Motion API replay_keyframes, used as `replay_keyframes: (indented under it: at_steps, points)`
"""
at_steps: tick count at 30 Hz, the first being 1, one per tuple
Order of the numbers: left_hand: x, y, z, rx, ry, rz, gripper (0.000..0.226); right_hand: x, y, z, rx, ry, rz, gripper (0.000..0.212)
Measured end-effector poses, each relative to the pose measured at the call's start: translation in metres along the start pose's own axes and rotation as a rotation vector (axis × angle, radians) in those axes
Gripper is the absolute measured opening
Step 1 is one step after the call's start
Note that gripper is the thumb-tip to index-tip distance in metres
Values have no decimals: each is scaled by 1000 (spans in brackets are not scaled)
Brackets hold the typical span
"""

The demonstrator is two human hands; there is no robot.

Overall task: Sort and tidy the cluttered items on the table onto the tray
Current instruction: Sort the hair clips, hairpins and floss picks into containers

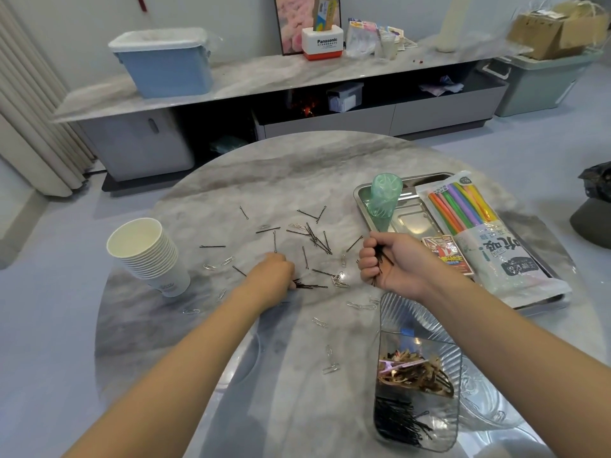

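Note:
Several black bobby pins (pixel 317 238) and silver paper clips (pixel 339 279) lie scattered over the round marble table (pixel 264 180). My left hand (pixel 272 272) reaches down among them and holds a small bunch of bobby pins (pixel 309 285) that sticks out to its right. My right hand (pixel 386 259) is fisted round another bundle of bobby pins (pixel 380 256). A clear divided dish (pixel 416 375) at the front right holds black bobby pins in its near section and brownish clips in the middle one. The steel tray (pixel 363 193) sits at the right.
On the tray lie a green plastic cup (pixel 383 200), a pack of coloured straws (pixel 472 223) and a small red card pack (pixel 446 254). A stack of paper cups (pixel 148 252) leans at the table's left. A low cabinet stands behind the table.

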State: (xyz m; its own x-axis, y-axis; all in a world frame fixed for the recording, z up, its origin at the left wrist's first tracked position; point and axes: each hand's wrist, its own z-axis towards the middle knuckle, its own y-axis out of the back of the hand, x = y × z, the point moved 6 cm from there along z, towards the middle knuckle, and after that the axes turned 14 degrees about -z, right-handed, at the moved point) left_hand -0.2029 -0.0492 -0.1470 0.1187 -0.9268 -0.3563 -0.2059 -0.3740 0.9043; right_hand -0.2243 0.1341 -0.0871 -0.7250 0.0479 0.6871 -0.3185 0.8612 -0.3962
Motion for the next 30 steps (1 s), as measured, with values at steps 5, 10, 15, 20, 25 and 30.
replay_keyframes:
  at_steps: [5,10,15,20,25,30]
  points:
    - [-11,-4,-3,19,-62,212,24,-1,0,-1,-25,-9,1,34]
    - [-7,9,-2,15,64,24,19,-1,1,0,-67,2,-96,30]
    - [-22,33,-5,55,122,-423,20,-1,-1,1,-76,26,-208,25]
    - [-58,46,-20,185,148,-1250,23,4,-8,0,-67,176,-350,18]
    - [-81,43,-30,290,240,-1580,21,9,-11,-3,-37,283,-316,13]
    - [-86,42,-31,197,314,-1712,15,9,-14,-3,10,291,-288,13]
